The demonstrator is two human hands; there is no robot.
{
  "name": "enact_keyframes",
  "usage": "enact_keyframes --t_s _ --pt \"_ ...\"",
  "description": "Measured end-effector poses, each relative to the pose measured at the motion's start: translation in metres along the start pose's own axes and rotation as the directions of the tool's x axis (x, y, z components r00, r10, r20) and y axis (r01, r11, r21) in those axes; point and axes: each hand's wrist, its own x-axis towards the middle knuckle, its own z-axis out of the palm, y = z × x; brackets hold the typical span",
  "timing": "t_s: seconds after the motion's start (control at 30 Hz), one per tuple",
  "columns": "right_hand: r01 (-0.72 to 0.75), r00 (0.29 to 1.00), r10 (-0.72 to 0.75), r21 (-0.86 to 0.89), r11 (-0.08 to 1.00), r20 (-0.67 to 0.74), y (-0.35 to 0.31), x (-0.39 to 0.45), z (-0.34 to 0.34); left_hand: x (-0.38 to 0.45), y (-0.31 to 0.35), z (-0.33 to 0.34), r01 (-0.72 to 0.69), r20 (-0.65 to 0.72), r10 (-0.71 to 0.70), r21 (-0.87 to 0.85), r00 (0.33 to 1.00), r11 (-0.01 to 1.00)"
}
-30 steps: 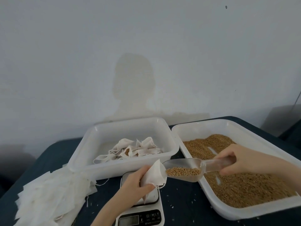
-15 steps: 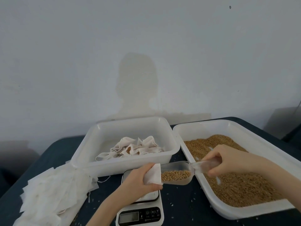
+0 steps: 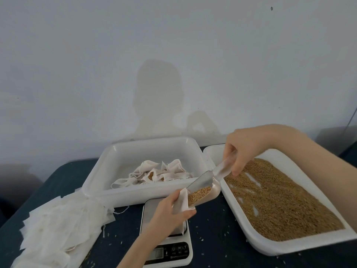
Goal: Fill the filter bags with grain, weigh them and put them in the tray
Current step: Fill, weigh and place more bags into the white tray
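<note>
Left hand (image 3: 170, 211) reaches up from the near edge and pinches a small white filter bag (image 3: 181, 202), thumb on the near side and fingers behind it, keeping its mouth spread open over the steel platform of a white digital kitchen scale (image 3: 166, 240). The bag looks thin and papery, nearly see-through, with a crumpled rim. Right hand (image 3: 245, 149), up and to the right of the left one, curls its fingers round the handle of a clear plastic scoop (image 3: 204, 185). That scoop is tipped steeply downward, its lip inside the bag's mouth, and golden-brown grain (image 3: 199, 193) is heaped at its lower end, right against the opening.

Under the right forearm lies a wide white plastic tray of loose grain (image 3: 280, 198); the layer is shallow, with pale streaks of the tray's floor showing through. Beyond the left hand stands a deeper white plastic tub (image 3: 100, 171) holding a heap of filled filter bags (image 3: 160, 174), crumpled and folded, one showing brown grain through a gap. To the left of the left hand, a loose pile of flat empty filter bags (image 3: 58, 227) spreads over the dark blue tabletop (image 3: 216, 229), strings trailing from it. Stray grains dot the dark surface around the scale. Behind everything is a plain pale wall (image 3: 173, 45).
</note>
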Motion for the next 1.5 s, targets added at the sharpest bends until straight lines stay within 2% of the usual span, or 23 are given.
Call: enact_keyframes --t_s 0.17,0.47,0.83,0.97,1.1,1.2,1.3,1.5 --pt "-0.069 0.997 0.071 -0.078 0.995 0.025 -0.013 0.001 -0.013 0.002 0.005 0.0 0.003 0.006 -0.002 -0.052 1.0 0.999" --pt "-0.044 0.998 0.044 0.004 0.999 0.045 -0.008 -0.001 -0.022 0.003 0.006 -0.014 -0.004 -0.011 0.002 -0.147 1.0 0.989" --pt "-0.11 0.99 0.116 -0.074 0.991 0.077 -0.014 -0.001 -0.033 0.002 0.011 -0.01 -0.024 0.009 0.026 -0.113 1.0 0.993" --pt "-0.041 0.997 0.04 0.011 0.999 0.059 0.001 -0.001 -0.021 0.002 0.01 -0.015 -0.015 0.007 0.016 -0.133 1.0 0.991" --pt "0.088 0.996 -0.093 0.213 0.973 0.013 0.028 0.0 0.008 0.0 0.009 -0.024 -0.005 0.001 0.005 -0.134 1.0 0.991" --pt "0.165 0.986 -0.149 0.271 0.948 -0.076 0.045 0.004 0.037 0.0 0.006 -0.03 -0.007 -0.031 0.001 -0.186 1.0 0.983" --pt "0.199 0.974 -0.144 0.357 0.913 -0.175 0.058 0.01 0.067 0.0 0.005 -0.031 -0.025 -0.083 0.006 -0.226 0.997 0.974" --pt "0.211 0.963 -0.095 0.491 0.845 -0.251 0.066 0.012 0.103 0.002 0.006 -0.028 -0.01 -0.172 -0.049 -0.328 0.984 0.944"
